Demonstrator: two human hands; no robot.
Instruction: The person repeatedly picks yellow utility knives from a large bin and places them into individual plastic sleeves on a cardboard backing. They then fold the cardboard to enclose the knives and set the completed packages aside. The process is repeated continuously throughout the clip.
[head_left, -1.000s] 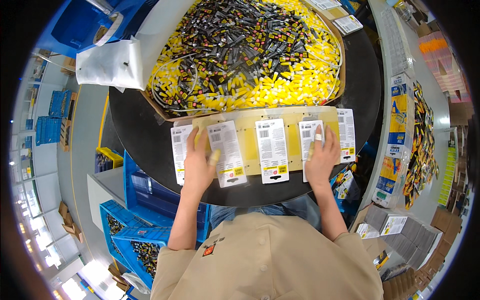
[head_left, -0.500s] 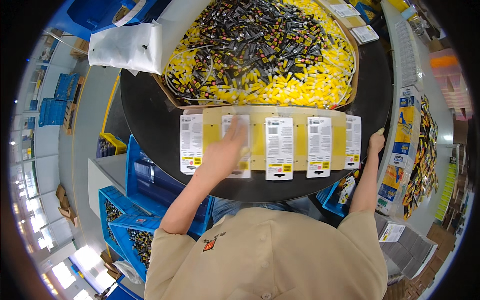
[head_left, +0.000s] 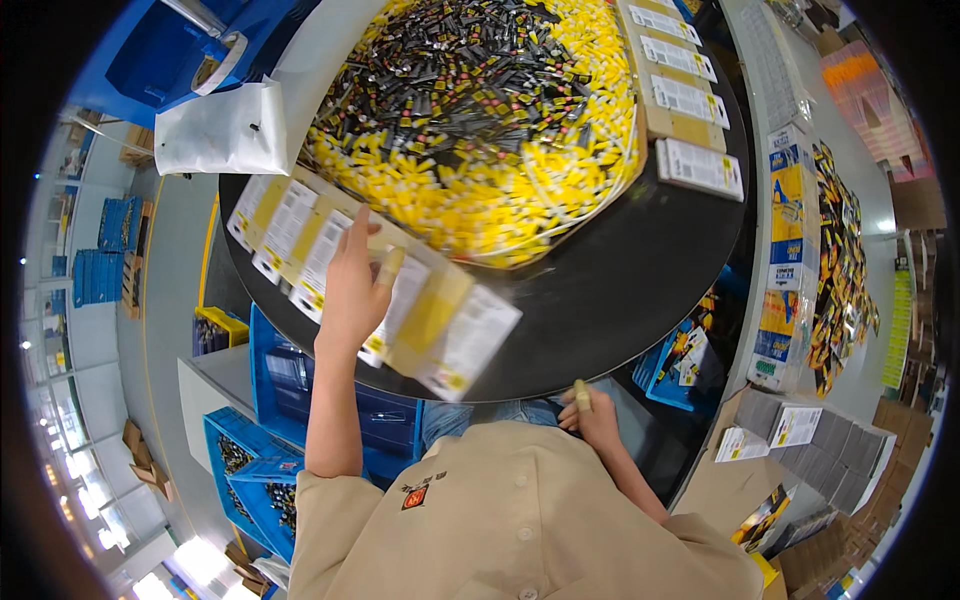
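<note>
My left hand [head_left: 355, 275], fingers apart and a yellowish covering on one, touches a tan-and-yellow board [head_left: 445, 310] bearing several white blister cards [head_left: 480, 340]. The board lies slanted on the round black table [head_left: 640, 280], blurred at its right end. My right hand [head_left: 588, 412] is low by the table's front edge, with loosely bent fingers, one covered, and nothing visible in it. Behind the board stands a cardboard box [head_left: 637, 165] heaped with yellow-and-white tubes [head_left: 540, 190] and black tubes [head_left: 440, 80].
Another board with cards [head_left: 688, 98] runs along the box's right side. A white bag [head_left: 215, 130] hangs from blue machinery [head_left: 150, 50] at back left. Blue crates [head_left: 240, 470] stand at lower left, another [head_left: 660, 370] under the table's right. Packaging [head_left: 830, 270] covers a bench at right.
The table, box and boards have turned clockwise; the near board now slants and more of the right board shows. My left hand moved up and left; my right hand came down toward my body.
</note>
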